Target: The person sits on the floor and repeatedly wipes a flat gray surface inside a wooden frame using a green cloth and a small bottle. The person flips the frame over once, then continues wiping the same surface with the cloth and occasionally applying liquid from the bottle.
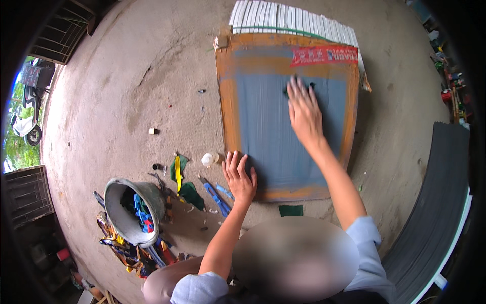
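Observation:
A large flat panel [273,147] lies in front of me, its middle coated grey-blue with streaks and its border orange-brown. My right hand [306,111] rests flat on its upper right part, fingers stretched out. A small dark green scrap [312,85] shows beside and partly under those fingers; how much is covered I cannot tell. At the panel's lower left edge lies my left hand [240,178], fingers apart. Close to it are a small bottle with a white top [208,160] and a blue utility knife [216,199].
Left of me, a grey bucket [112,202] holding coloured scraps lies tilted, with more scraps [119,245] around it. Green cloth pieces [191,195] and a yellow strip [178,169] lie nearby. White slats [288,17] extend beyond the panel; a dark corrugated sheet [430,202] lies right.

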`<state>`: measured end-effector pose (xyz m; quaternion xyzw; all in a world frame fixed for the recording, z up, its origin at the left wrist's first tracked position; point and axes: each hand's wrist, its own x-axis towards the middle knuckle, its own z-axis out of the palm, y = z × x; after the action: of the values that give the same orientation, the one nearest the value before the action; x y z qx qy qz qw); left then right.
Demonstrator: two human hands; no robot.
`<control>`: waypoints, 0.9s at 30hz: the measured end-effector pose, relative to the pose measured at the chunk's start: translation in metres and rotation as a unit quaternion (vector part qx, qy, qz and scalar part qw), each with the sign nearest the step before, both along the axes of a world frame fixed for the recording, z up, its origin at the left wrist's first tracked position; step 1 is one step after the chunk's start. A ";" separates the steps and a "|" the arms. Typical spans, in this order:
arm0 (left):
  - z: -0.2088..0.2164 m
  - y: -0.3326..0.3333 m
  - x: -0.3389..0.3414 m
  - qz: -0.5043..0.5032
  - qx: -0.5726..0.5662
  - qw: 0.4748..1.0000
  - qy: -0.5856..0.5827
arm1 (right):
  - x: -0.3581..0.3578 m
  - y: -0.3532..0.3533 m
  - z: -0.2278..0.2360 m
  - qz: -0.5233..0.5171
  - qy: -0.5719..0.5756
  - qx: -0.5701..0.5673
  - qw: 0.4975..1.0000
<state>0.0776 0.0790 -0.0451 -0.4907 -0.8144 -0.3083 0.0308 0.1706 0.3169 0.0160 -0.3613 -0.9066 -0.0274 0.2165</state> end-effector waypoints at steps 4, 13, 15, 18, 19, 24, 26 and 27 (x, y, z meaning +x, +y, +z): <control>0.003 0.003 0.004 -0.015 0.008 1.000 -0.010 | 0.016 0.002 0.001 0.033 -0.036 0.004 0.999; 0.001 0.004 0.006 -0.010 0.007 1.000 -0.011 | 0.025 -0.008 -0.011 0.046 -0.026 -0.022 0.998; 0.003 0.003 0.009 -0.012 -0.001 1.000 -0.019 | 0.011 0.011 0.008 0.025 -0.018 0.008 1.000; 0.000 0.000 0.004 -0.011 -0.004 1.000 -0.022 | -0.003 -0.001 0.001 -0.001 0.041 -0.023 0.999; -0.003 -0.002 -0.001 -0.004 0.009 1.000 -0.010 | 0.001 -0.011 -0.008 0.025 0.031 -0.032 0.999; 0.002 0.006 0.006 -0.014 0.006 1.000 -0.008 | 0.000 0.034 0.005 0.038 0.045 0.005 0.998; -0.001 0.008 0.009 -0.013 0.004 1.000 -0.010 | -0.017 0.041 0.006 -0.020 0.087 0.019 0.996; -0.001 0.004 0.011 -0.016 0.000 1.000 -0.010 | -0.012 0.026 0.001 -0.013 0.076 -0.009 0.997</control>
<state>0.0882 0.0835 -0.0462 -0.5007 -0.8066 -0.3136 0.0177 0.1588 0.3426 0.0171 -0.3758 -0.8829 0.0059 0.2814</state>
